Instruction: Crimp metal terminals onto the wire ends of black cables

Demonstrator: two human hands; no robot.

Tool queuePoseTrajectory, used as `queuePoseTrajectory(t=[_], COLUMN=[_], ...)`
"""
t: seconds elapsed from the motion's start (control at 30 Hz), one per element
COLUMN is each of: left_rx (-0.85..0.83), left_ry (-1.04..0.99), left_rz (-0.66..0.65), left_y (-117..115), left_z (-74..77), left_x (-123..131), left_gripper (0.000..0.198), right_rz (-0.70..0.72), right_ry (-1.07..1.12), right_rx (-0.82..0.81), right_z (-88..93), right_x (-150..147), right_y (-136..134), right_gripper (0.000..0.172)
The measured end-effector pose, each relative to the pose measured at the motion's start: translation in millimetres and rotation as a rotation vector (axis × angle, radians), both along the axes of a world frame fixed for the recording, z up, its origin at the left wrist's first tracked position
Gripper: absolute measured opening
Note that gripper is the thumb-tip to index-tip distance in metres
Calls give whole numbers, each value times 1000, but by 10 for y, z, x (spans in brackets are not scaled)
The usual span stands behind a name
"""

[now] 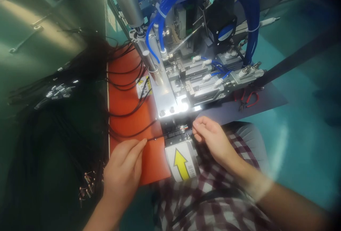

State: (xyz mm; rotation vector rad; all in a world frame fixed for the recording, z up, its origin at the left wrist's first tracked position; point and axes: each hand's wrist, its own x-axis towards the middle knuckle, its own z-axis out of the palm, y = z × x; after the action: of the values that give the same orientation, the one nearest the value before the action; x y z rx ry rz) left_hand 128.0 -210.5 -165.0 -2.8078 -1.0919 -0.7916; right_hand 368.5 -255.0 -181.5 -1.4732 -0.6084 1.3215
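Note:
My left hand pinches a thin black cable between thumb and fingertips, over the orange mat. From there the cable runs right to a dark slotted fixture at the front of the machine. Small coloured wire ends show at the fixture. Just right of them, my right hand is closed with its fingertips together; what it holds, if anything, is hidden. A white plate with a yellow arrow sits below the fixture, between my hands.
More black cables cross the orange mat. A metal machine with blue air hoses rises behind my hands. Red-handled pliers lie at right. Bundled cables with shiny ends are at left.

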Motion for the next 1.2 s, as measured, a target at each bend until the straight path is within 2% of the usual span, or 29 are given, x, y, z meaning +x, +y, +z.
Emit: queuePoseTrajectory(t=[0.2, 0.43, 0.53, 0.7, 0.9, 1.07, 1.2], left_rx=[8, 4, -38, -73, -80, -66, -60], left_ry=[2, -49, -96, -105, -121, -122, -117], left_rz=[-1, 15, 36, 57, 55, 40, 41], left_y=[9, 19, 10, -9, -19, -36, -39], left_z=[1, -5, 7, -13, -64, -56, -49], left_x=[-1, 12, 46, 71, 43, 30, 24], left_gripper=[34, 26, 18, 18, 18, 18, 19], right_rz=[-26, 16, -4, -21, 38, 75, 114], right_ry=[-27, -42, -54, -83, -131, -150, -143], right_rx=[-38, -63, -77, -62, -84, -92, -96], right_z=[-44, -33, -96, -283, -379, -399, -384], right_x=[126, 178, 252, 427, 539, 480, 390], right_y=[-218, -431, -628, -1021, -1329, -1446, -1407], right_gripper=[29, 32, 33, 38, 46, 47, 46])
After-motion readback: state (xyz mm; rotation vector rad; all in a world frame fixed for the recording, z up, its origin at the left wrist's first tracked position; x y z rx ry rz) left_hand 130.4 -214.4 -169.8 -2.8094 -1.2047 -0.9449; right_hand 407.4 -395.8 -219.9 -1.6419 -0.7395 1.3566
